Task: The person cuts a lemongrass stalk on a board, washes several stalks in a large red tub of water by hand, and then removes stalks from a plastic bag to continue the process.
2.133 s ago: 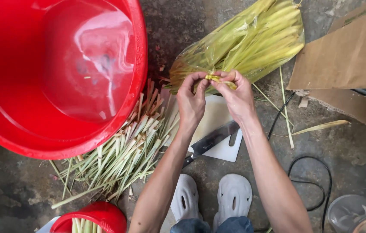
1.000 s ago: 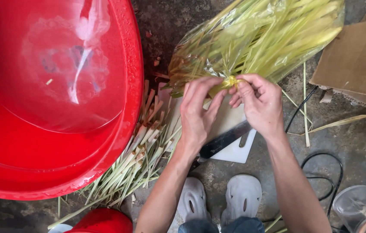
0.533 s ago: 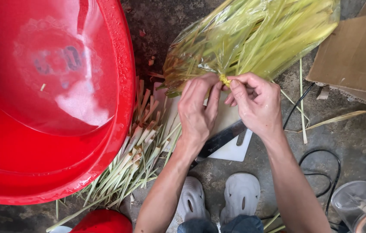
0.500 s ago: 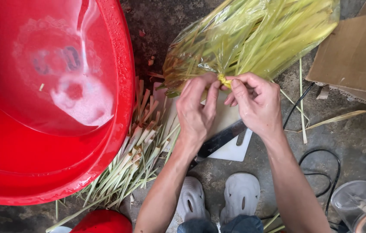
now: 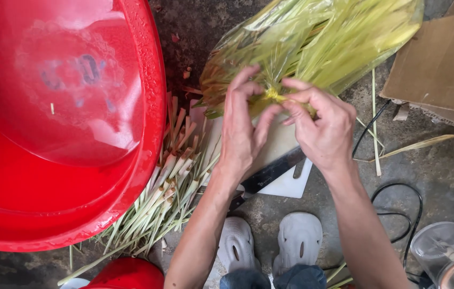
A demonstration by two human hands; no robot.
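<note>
My left hand (image 5: 243, 126) and right hand (image 5: 320, 126) meet fingertip to fingertip, both pinched on the yellow tie (image 5: 274, 96) at the neck of the bag (image 5: 312, 37) of stalks, which lies on the ground just above the board (image 5: 286, 182) and knife (image 5: 269, 174), likely so the neck stays gathered. Cut stalks (image 5: 168, 198) lie beside the red tub (image 5: 61, 123). Against two seconds ago, the view has closed in and the tub fills more of the left.

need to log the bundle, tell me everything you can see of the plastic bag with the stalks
The plastic bag is clear, yellow-tinted and crinkled, packed with long green-yellow stalks. It lies on the dark ground, slanting up to the right. Its neck is gathered and bound by a yellow band, which the left hand and right hand pinch.
</note>
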